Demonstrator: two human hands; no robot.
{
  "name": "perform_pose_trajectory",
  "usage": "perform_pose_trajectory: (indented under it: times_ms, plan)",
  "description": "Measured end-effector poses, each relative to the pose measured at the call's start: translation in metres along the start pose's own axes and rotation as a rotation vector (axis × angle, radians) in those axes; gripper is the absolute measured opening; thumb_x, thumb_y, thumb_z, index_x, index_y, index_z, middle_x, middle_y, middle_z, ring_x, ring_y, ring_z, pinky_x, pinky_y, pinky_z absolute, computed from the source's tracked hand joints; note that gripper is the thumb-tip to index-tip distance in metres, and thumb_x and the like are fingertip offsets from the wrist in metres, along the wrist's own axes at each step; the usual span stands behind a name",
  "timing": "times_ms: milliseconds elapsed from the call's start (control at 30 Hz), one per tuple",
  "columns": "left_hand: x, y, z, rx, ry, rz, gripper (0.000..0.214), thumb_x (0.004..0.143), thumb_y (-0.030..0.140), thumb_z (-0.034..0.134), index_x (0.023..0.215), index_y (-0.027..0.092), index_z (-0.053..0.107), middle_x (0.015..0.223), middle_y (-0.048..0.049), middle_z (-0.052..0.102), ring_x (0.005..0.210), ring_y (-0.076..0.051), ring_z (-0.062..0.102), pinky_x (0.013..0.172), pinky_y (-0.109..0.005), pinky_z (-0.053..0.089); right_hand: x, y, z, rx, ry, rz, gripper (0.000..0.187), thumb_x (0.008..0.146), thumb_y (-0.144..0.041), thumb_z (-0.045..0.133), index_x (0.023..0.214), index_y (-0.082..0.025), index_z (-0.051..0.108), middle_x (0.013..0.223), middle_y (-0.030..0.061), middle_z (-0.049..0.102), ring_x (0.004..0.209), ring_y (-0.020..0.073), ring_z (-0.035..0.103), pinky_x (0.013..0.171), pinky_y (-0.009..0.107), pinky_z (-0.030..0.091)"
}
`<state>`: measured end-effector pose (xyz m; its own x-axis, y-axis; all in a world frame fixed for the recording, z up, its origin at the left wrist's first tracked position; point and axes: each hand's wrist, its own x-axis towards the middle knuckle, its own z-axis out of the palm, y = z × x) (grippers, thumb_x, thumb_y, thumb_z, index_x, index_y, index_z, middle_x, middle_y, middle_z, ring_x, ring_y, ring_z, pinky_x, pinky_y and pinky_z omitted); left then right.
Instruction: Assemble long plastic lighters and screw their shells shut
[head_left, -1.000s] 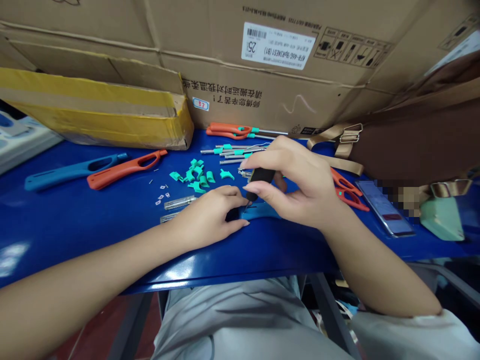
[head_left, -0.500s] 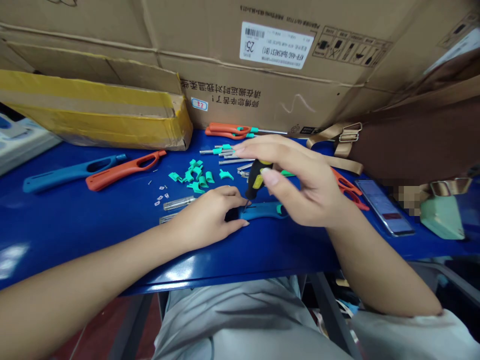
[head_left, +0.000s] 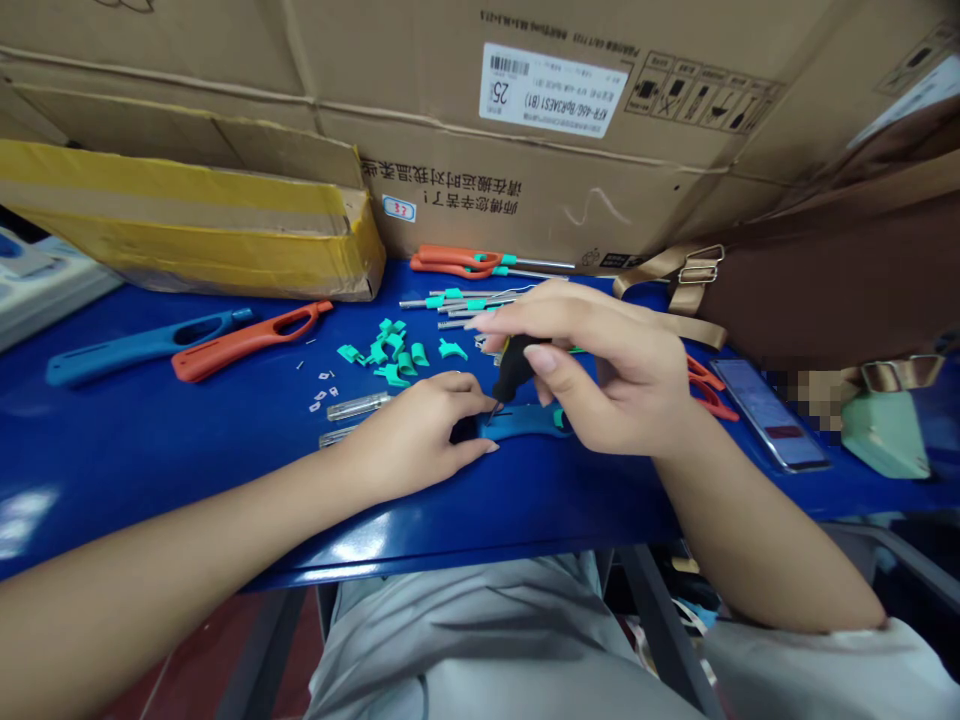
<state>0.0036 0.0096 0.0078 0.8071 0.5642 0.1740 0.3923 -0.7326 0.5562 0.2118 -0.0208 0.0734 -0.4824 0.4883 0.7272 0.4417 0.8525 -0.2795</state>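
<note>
My left hand [head_left: 431, 435] pinches one end of a blue lighter body [head_left: 521, 422] that lies on the table, a green piece showing near its other end. Held in my right hand [head_left: 600, 365] is a small black-and-yellow screwdriver [head_left: 512, 372], tilted, its tip down on the blue body beside my left fingertips. Whether a screw sits under the tip is too small to tell. Loose green plastic pieces [head_left: 397, 350] lie just beyond my left hand, with two clear tubes [head_left: 358, 405] next to its wrist.
Metal rods with green collars [head_left: 457, 302] and orange lighters [head_left: 457, 262] lie at the back. Blue [head_left: 142, 347] and orange [head_left: 247, 343] lighter bodies rest at left, near a yellow-taped carton [head_left: 300, 235]. At right are a phone [head_left: 769, 415], a green object [head_left: 885, 430] and a brown bag [head_left: 810, 280].
My right hand has turned slightly, with its fingers rolling round the screwdriver handle and curling more. The screwdriver tip stays on the blue lighter body. My left hand has not moved.
</note>
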Motion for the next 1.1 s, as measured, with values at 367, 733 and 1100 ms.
perform_pose_trajectory:
  times_ms: [367, 733, 1100]
  plan:
    - [-0.0003, -0.0004, -0.0008, -0.009, 0.002, -0.008, 0.035, 0.091, 0.027, 0.072, 0.124, 0.018, 0.071, 0.111, -0.0096, 0.068, 0.104, -0.025, 0.068, 0.097, -0.040, 0.057, -0.0042, 0.0016, 0.0000, -0.029, -0.108, 0.061, 0.039, 0.105, -0.024, 0.041, 0.141, -0.019, 0.054, 0.131, 0.0106, 0.068, 0.120, 0.0221, 0.066, 0.102, 0.041, 0.057]
    - [-0.0012, -0.0014, 0.0000, -0.009, -0.001, -0.005, 0.034, 0.091, 0.028, 0.071, 0.123, 0.017, 0.072, 0.119, -0.0117, 0.069, 0.111, -0.028, 0.067, 0.101, -0.043, 0.056, -0.0029, -0.0003, 0.0011, -0.079, -0.082, 0.041, 0.033, 0.104, -0.027, 0.046, 0.133, -0.020, 0.059, 0.129, 0.0098, 0.070, 0.123, 0.0236, 0.065, 0.103, 0.042, 0.058]
    - [0.0005, 0.0004, -0.0005, -0.013, -0.004, -0.004, 0.035, 0.091, 0.027, 0.071, 0.124, 0.017, 0.072, 0.113, -0.0105, 0.069, 0.108, -0.027, 0.067, 0.100, -0.043, 0.056, -0.0013, 0.0001, 0.0014, -0.122, -0.020, 0.005, 0.030, 0.104, -0.031, 0.050, 0.128, -0.020, 0.064, 0.121, 0.0072, 0.074, 0.112, 0.0209, 0.070, 0.097, 0.037, 0.058]
